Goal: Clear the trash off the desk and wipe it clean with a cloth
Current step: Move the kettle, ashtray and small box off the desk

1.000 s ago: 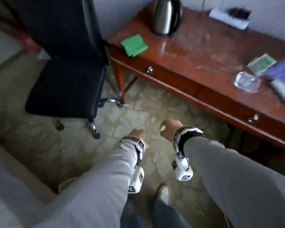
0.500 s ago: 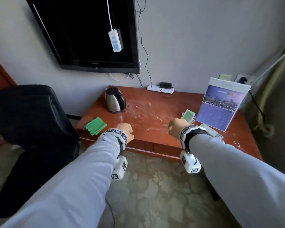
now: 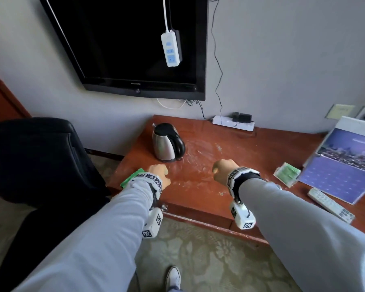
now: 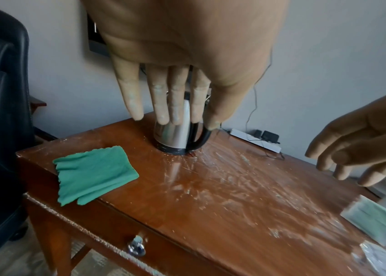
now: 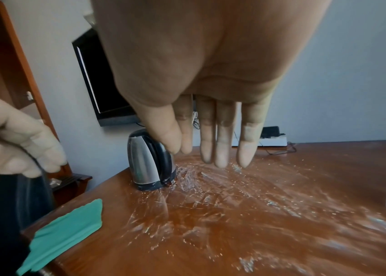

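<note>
A red-brown wooden desk (image 3: 259, 148) is streaked with white smears and crumbs (image 4: 229, 188) across its middle. A folded green cloth (image 4: 95, 171) lies at its front left corner; in the head view my left wrist hides most of this cloth (image 3: 131, 179). Crumpled clear plastic (image 4: 380, 259) lies near the front right. My left hand (image 3: 159, 172) hovers over the desk just right of the cloth, fingers (image 4: 175, 104) straight and empty. My right hand (image 3: 221, 168) hovers over the smeared middle, fingers (image 5: 222, 149) straight, holding nothing.
A steel kettle (image 3: 168, 142) stands at the back left. At the right are a clear box of green packets (image 3: 287, 173), a propped calendar (image 3: 346, 163) and a remote (image 3: 330, 204). A power strip (image 3: 233, 123) lies by the wall; a black chair (image 3: 34, 161) stands left of the desk.
The head view swung up from the floor to the desk and wall. Both hands rose and moved forward, from over the carpet to above the desk top.
</note>
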`<state>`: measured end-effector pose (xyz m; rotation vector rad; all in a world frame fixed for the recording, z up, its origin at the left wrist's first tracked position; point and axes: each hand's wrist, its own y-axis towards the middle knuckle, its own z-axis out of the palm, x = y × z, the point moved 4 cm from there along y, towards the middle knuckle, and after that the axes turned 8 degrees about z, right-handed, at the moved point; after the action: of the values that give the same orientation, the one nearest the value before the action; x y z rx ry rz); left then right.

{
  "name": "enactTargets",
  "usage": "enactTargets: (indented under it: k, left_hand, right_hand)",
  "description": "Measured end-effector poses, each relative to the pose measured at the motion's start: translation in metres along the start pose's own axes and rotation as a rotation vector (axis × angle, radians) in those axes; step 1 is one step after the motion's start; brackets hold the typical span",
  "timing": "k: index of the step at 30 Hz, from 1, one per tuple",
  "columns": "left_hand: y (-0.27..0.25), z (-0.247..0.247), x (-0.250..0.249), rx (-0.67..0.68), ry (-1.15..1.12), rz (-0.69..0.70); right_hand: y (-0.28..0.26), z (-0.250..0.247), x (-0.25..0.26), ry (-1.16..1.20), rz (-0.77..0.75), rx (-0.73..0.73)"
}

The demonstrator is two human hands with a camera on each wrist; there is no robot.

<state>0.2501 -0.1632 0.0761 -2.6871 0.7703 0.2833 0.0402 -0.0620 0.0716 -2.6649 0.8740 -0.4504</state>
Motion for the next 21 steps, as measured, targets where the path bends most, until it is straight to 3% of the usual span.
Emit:
enactTargets:
  k: [4,12,21]
  left_hand:
    - [0.069,-0.006,0.057,0.080,-0.082,-0.062]
    - [0.200,-0.038,0.123,0.046,-0.245,-0.142]
    - [0.290,-0.029,0.113,-0.038,-1.031,-0.261]
  right_hand:
    - [0.060,0.004,0.041,-0.005,0.050,0.043]
    - [0.161,0.000,0.093,0.038,0.069,0.089]
    - [0.232,0.014,0.133,0.202,0.064,0.188]
